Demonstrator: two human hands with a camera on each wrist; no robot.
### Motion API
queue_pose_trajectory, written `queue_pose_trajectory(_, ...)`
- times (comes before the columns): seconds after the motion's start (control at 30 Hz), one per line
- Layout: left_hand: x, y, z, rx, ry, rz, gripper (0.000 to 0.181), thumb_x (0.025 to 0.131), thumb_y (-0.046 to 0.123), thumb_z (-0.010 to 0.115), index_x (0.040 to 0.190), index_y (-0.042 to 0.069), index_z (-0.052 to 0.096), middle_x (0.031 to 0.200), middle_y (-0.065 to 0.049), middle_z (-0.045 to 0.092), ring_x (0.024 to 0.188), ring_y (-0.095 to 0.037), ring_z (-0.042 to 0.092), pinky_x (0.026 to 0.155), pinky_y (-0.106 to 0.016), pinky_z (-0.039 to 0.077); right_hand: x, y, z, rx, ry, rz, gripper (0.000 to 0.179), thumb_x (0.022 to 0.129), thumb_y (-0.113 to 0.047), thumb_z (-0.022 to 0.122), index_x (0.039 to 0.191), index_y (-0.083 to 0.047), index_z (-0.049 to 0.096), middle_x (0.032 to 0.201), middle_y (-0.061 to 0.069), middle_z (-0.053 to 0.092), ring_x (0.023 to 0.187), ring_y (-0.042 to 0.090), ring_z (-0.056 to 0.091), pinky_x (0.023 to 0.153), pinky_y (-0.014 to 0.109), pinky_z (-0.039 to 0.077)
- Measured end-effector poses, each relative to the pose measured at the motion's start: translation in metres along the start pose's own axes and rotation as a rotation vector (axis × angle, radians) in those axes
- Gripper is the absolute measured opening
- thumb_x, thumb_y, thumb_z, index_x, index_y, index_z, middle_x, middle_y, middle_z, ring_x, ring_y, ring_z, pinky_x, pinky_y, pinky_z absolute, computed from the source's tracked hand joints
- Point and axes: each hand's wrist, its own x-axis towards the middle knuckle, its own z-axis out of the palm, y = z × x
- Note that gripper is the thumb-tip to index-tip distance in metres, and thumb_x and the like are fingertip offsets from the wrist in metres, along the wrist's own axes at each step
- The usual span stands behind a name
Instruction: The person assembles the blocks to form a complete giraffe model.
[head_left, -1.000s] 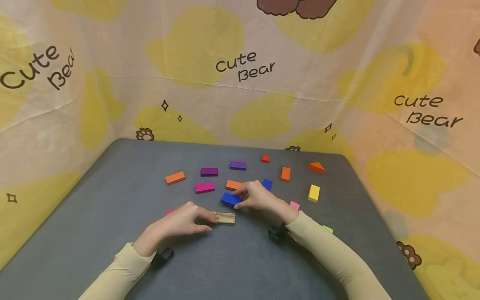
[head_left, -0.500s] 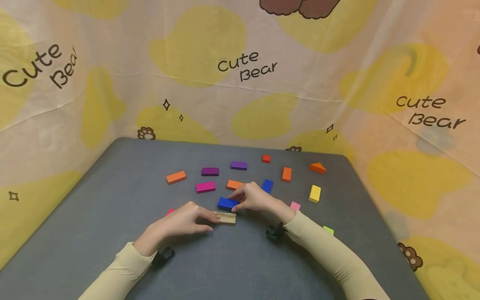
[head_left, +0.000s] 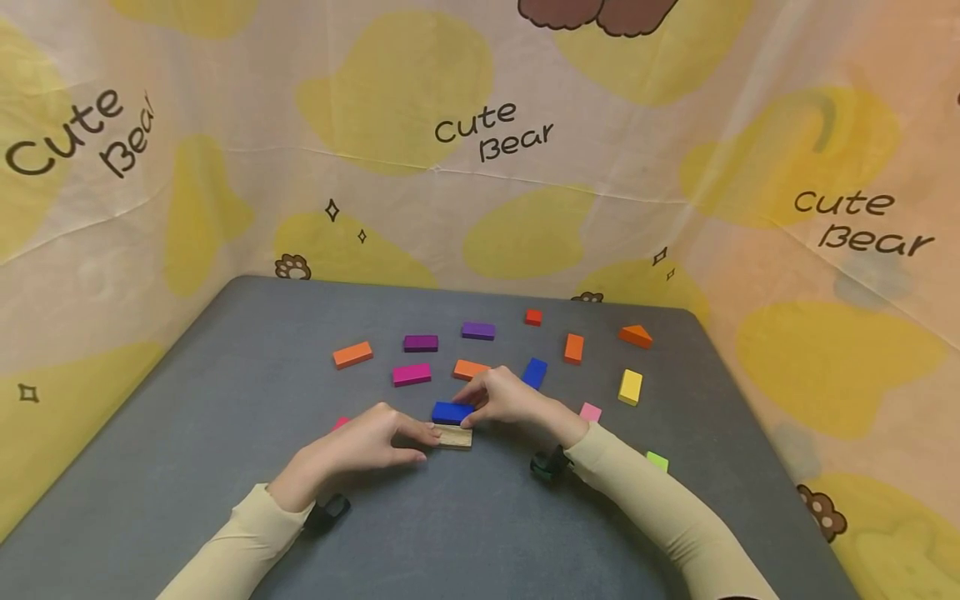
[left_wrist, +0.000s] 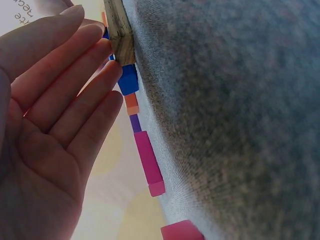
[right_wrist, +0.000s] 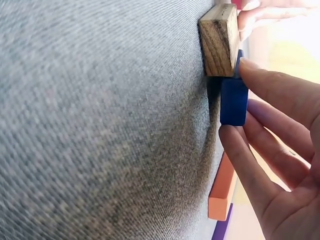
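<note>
My right hand [head_left: 513, 400] pinches a blue rectangular block [head_left: 452, 412] near its right end, thumb on the near side. In the right wrist view that blue block [right_wrist: 233, 102] lies lengthwise right beside a plain wooden block [right_wrist: 220, 45], slightly raised off the grey surface. Fingertips of my left hand [head_left: 367, 446] rest on the left end of the wooden block [head_left: 455, 437], whose top has a shallow groove. The left fingers are nearly straight in the left wrist view, close together against the wooden block [left_wrist: 120, 35]. They hide its left end in the head view.
Behind the hands lie an orange block [head_left: 470, 369], a magenta block [head_left: 412, 375], purple blocks [head_left: 477, 332] and a second blue block [head_left: 535, 372]. Yellow [head_left: 630, 387], pink [head_left: 590, 412] and green [head_left: 657, 461] blocks are to the right. A printed curtain [head_left: 360, 108] stands around the table [head_left: 480, 533].
My right hand has brought the blue block left and nearer, from apart and slanted to lined up along the wooden block's far side. The left hand and wooden block stay put.
</note>
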Motion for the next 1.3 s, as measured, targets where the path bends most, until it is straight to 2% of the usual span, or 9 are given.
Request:
queue_pose_trajectory(0.33, 0.0005, -0.0008, 0.0001, 0.003, -0.005, 0.003, 0.026, 0.085, 0.025, 0.071, 0.110, 0.022, 0.073, 0.115, 0.006, 0.068, 0.112, -0.007, 0.062, 0.092, -0.034, 0.051, -0.0001, 0.0009, 0.0027, 0.014, -0.011, 0.003, 0.035, 0.076, -0.023, 0.080, 0.109, -0.012, 0.072, 0.103, -0.001, 0.072, 0.090, 0.007, 0.068, 0.077, 0.018, 0.053)
queue_pose_trajectory(1.3, -0.0017, 0.0012, -0.0016, 0.010, -0.007, -0.003, 0.026, 0.085, 0.026, 0.071, 0.111, 0.021, 0.072, 0.116, 0.004, 0.068, 0.112, -0.008, 0.062, 0.092, -0.036, 0.051, -0.0025, 0.0035, 0.0025, 0.047, -0.043, 0.011, 0.034, 0.078, -0.024, 0.078, 0.112, -0.017, 0.072, 0.106, -0.005, 0.072, 0.095, 0.002, 0.065, 0.080, 0.015, 0.051)
